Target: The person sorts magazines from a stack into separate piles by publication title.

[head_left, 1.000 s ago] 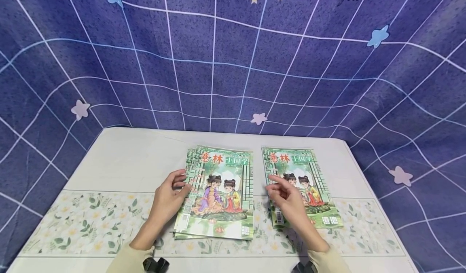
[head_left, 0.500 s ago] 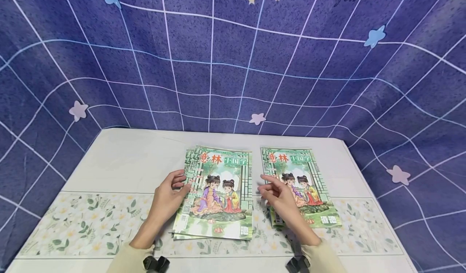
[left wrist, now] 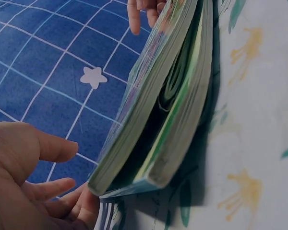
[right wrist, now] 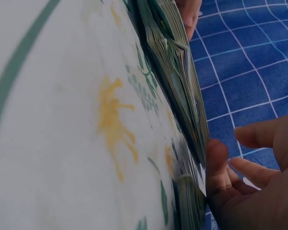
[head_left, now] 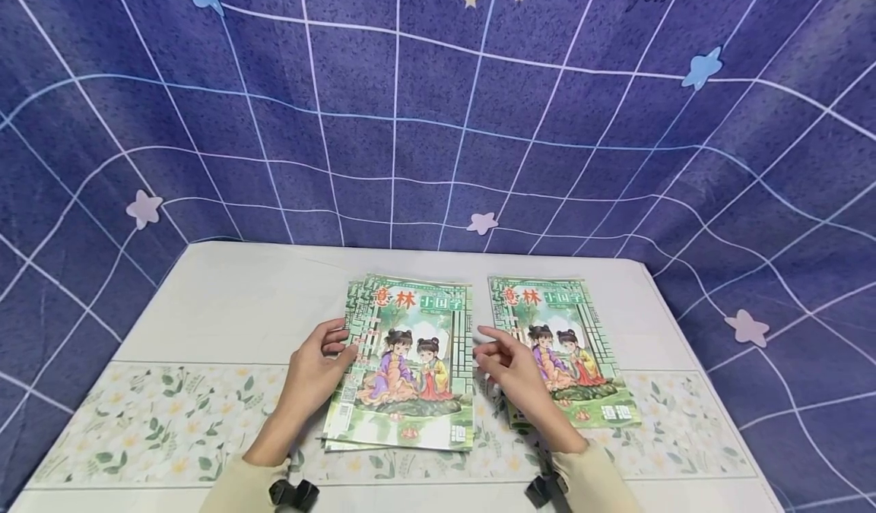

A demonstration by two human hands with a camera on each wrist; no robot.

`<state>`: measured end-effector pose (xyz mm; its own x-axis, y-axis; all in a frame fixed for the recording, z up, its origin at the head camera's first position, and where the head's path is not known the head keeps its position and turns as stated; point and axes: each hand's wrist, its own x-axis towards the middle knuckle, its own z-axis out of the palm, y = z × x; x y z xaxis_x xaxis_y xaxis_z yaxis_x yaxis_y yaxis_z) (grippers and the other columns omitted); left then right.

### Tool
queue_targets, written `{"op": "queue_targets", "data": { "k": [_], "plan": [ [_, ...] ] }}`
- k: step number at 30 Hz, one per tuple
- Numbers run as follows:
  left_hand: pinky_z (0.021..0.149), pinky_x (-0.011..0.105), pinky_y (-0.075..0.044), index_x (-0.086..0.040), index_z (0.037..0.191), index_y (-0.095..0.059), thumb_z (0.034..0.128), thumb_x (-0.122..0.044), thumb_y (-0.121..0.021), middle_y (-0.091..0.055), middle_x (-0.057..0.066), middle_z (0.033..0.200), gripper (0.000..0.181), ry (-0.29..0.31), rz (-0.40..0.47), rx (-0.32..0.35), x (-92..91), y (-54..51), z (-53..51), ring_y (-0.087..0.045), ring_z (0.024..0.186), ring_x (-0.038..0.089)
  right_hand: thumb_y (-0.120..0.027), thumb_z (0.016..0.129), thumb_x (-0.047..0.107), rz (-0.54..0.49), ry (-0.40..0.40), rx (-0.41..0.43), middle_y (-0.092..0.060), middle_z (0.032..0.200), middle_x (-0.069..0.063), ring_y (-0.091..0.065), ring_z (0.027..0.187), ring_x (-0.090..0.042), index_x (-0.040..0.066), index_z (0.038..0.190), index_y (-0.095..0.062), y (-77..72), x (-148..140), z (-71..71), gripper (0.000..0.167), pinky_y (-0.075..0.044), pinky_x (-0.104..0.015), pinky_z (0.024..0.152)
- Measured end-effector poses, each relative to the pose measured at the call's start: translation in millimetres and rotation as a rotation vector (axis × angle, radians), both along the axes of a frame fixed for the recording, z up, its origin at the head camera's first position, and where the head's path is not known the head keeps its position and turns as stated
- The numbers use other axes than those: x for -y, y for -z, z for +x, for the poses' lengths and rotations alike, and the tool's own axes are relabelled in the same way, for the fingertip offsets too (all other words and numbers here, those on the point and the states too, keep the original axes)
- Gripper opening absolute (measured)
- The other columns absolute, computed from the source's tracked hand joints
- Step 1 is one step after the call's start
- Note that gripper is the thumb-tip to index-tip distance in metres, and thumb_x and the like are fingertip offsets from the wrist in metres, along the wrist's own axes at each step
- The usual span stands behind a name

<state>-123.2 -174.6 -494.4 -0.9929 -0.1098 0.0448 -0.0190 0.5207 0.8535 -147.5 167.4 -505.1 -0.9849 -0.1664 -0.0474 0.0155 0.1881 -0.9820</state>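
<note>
A stack of magazines (head_left: pixel 411 387) with green covers lies in the middle of the table, its lower copies showing at the left edge. My left hand (head_left: pixel 311 376) touches that left edge with loosely bent fingers. In the left wrist view, the fingers (left wrist: pixel 89 206) meet the spine side and the thumb stands apart from the stack (left wrist: pixel 134 143). Between this stack and a second magazine pile (head_left: pixel 598 384) on the right is my right hand (head_left: pixel 516 376), its fingertips near or at the middle stack's right edge. Whether they touch is unclear. The right hand covers the second pile's lower left part.
The white table (head_left: pixel 253 300) carries a flowered band (head_left: pixel 178 422) across its front half. A blue gridded cloth (head_left: pixel 438 156) with stars hangs behind and at both sides. Each wrist wears a black device, such as the left wrist device (head_left: pixel 294 495).
My right hand has moved left, off the right pile's left edge and towards the middle stack. The left hand and both piles have stayed put; the head view shifts slightly.
</note>
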Motion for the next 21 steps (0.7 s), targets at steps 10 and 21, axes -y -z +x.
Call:
{"op": "queue_targets", "data": {
  "k": [10, 21],
  "plan": [
    [0.092, 0.046, -0.061, 0.002, 0.158, -0.055, 0.1069, -0.013, -0.074, -0.071, 0.024, 0.141, 0.056, -0.008, -0.003, -0.010, -1.1, 0.9, -1.0, -0.072, 0.117, 0.037, -0.070, 0.101, -0.009, 0.010, 0.005, -0.021, -0.073, 0.115, -0.025, -0.070, 0.085, -0.016, -0.004, 0.154, -0.060, 4.6, 4.7, -3.4, 0.053, -0.059, -0.025, 0.065],
    [0.089, 0.032, -0.059, 0.000, 0.158, -0.055, 0.1065, -0.013, -0.073, -0.072, 0.021, 0.142, 0.057, -0.016, -0.002, 0.008, 1.0, 4.1, -5.0, -0.072, 0.116, 0.034, -0.070, 0.102, -0.010, -0.011, -0.013, -0.013, -0.072, 0.118, -0.028, -0.070, 0.087, -0.013, -0.005, 0.155, -0.058, 6.6, 5.3, -5.5, 0.055, -0.058, -0.024, 0.066]
  ]
}}
